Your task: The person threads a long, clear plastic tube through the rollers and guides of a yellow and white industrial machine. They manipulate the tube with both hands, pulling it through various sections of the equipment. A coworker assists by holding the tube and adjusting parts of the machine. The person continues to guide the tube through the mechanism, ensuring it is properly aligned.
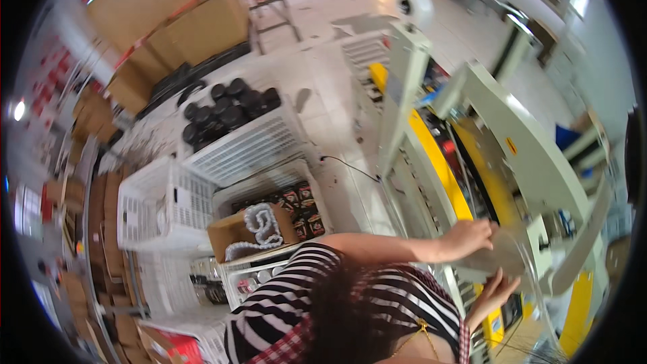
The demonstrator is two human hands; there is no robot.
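At the near end of a pale green and yellow machine (431,155), my left hand (465,239) reaches across to the right. Its fingers are closed on the edge of a clear plastic film (510,254). Below it, my right hand (493,294) comes up with fingers stretched apart, close to the film's lower edge; whether they touch it I cannot tell. The film is see-through and partly blurred, and its far end blends into the machine's curved arm (586,243).
A white film roll (414,5) tops the machine. To the left stand white plastic crates (158,205), one with black-lidded jars (229,111), another with small dark boxes (303,212). A cardboard box (226,236) holds a white coiled strip (261,226). A cable (350,162) crosses the floor.
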